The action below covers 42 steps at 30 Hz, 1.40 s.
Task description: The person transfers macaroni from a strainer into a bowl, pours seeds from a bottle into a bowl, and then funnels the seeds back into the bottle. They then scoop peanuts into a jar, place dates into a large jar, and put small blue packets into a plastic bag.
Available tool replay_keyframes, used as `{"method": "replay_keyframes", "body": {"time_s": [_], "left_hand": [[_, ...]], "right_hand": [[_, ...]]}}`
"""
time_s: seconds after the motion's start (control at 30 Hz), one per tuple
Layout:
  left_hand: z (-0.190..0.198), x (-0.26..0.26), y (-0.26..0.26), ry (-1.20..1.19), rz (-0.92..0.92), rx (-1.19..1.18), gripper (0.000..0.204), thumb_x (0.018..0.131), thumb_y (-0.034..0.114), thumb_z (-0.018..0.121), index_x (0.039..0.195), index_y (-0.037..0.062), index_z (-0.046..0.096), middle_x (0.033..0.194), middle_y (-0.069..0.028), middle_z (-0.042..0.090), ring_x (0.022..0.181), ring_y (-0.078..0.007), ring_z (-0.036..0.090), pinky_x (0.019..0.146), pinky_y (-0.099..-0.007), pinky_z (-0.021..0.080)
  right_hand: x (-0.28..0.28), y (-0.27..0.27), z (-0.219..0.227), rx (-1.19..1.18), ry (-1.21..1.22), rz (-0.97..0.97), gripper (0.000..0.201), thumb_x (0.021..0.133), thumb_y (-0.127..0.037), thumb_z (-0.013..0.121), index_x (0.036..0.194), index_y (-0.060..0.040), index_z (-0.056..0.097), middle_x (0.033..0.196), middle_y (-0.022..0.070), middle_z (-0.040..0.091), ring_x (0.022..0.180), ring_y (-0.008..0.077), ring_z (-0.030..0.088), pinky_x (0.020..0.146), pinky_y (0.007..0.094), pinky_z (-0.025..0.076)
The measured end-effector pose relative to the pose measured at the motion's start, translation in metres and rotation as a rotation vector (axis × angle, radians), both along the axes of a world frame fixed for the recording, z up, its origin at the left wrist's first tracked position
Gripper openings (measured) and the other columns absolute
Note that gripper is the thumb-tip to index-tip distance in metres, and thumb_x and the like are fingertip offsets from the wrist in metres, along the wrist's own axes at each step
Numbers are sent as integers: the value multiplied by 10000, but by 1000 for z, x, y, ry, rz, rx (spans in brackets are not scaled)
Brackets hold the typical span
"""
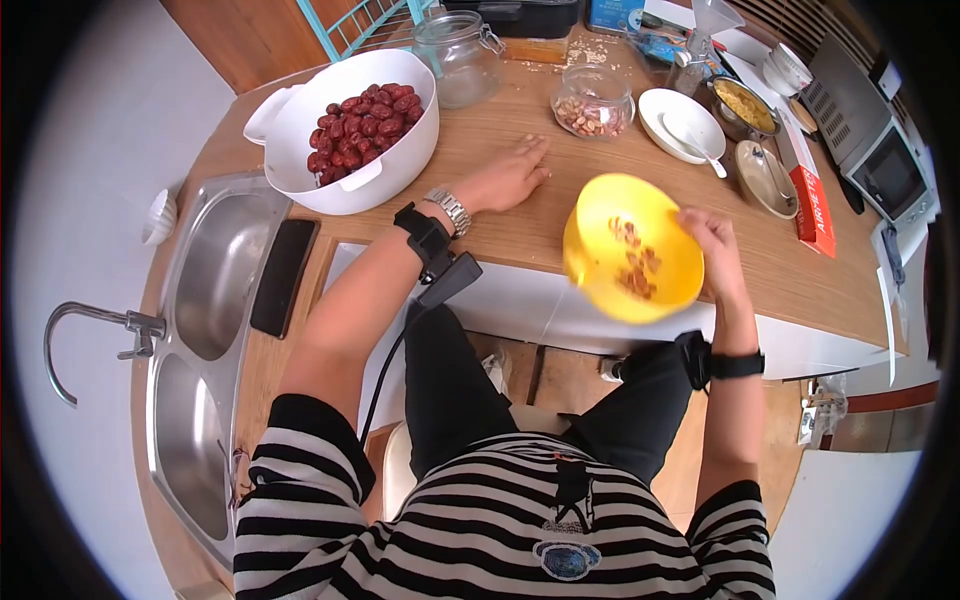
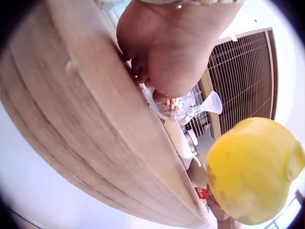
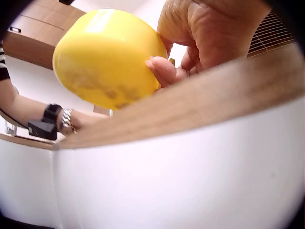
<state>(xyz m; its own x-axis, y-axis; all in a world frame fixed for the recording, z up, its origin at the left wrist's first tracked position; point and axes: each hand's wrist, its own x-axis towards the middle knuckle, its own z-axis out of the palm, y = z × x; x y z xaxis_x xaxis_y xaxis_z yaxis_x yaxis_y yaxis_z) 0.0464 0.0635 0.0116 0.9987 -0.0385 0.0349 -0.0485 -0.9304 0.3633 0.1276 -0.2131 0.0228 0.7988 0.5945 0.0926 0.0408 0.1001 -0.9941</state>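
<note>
1. The round yellow plastic bowl point(image 1: 668, 228), right of centre, tilts over the wooden counter point(image 1: 510, 238)'s front edge, seemingly so its small brown pieces point(image 1: 638, 277) collect low.
2. The right hand point(image 1: 716, 252) grips its side, fingers curled.
3. The left hand point(image 1: 503, 180) rests on the counter, fingers relaxed, holding nothing, perhaps for support.

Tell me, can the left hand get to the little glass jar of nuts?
Probably yes: the left hand looks empty and rests on the counter close to the glass jar, with only bare wood showing between them.
</note>
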Motion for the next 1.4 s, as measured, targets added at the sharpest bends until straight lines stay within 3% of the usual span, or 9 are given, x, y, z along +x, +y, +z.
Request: {"method": "replay_keyframes", "body": {"time_s": [0.2, 0.53, 0.73, 0.8, 0.83, 0.97, 1.27, 1.3, 1.4], "left_hand": [[-6, -4, -4, -38, -46, -5, 515, 880, 302, 293, 1255, -41, 209, 1324, -193, 180, 1247, -260, 139, 1016, -332, 130], [2, -63, -46, -19, -260, 11, 506, 883, 309, 276, 1274, 0, 190, 1334, -159, 172, 1251, -237, 131, 1022, -335, 124], [30, -124, -89, 178, -436, -368, 442, 880, 217, 322, 1274, 36, 232, 1254, -185, 326, 1126, -281, 369, 933, -332, 298], [38, -129, -94, 361, -354, -447, 390, 865, 148, 359, 1244, 68, 317, 1099, -185, 480, 907, -285, 526, 783, -324, 410], [37, -132, -94, 226, -339, -477, 317, 843, 100, 402, 1157, 83, 447, 961, -163, 556, 748, -273, 570, 670, -305, 449], [29, -126, -87, -83, -207, -475, 210, 818, 135, 482, 995, 77, 578, 967, -120, 580, 779, -181, 590, 670, -252, 454], [29, -88, -38, -379, 247, -607, 218, 827, 170, 499, 957, 20, 588, 837, -59, 626, 808, -92, 550, 726, -216, 421], [30, -84, -36, -380, 288, -589, 226, 794, 176, 534, 885, -22, 593, 813, -160, 610, 801, -175, 581, 701, -243, 428], [16, -74, -27, -399, 204, -437, 284, 806, 216, 508, 916, -38, 575, 911, -189, 583, 876, -244, 564, 745, -270, 421]], "right_hand": [[-73, -14, -14, -259, -142, 271, 177, 772, -123, 508, 761, 39, 577, 602, 31, 552, 530, 52, 498, 489, 196, 407], [-103, 0, -52, -468, -122, 11, 191, 758, -121, 528, 781, 60, 584, 504, 75, 536, 394, 91, 497, 406, 209, 399], [-101, 0, -62, -408, -169, -10, 193, 756, -124, 531, 784, 60, 583, 496, 72, 523, 395, 91, 488, 405, 211, 390], [-102, 0, -57, -406, -161, -4, 193, 756, -123, 531, 788, 61, 582, 495, 70, 520, 397, 91, 487, 404, 211, 387], [-103, -1, -54, -403, -155, 0, 194, 756, -123, 532, 792, 61, 581, 493, 68, 516, 399, 91, 486, 403, 211, 383], [-103, -6, -43, -393, -150, 27, 187, 761, -117, 530, 799, 60, 578, 514, 61, 527, 412, 76, 486, 400, 196, 385], [-69, -16, 17, -152, -92, -35, 208, 780, -145, 511, 767, 50, 583, 533, 30, 536, 401, 57, 468, 367, 178, 372], [-61, -12, 22, -158, -134, -84, 215, 778, -150, 515, 754, 53, 582, 529, 31, 533, 397, 59, 465, 362, 180, 367], [-35, 7, 27, -171, -73, -162, 232, 772, -165, 527, 738, 57, 582, 525, 42, 534, 403, 70, 481, 368, 187, 385]]}}
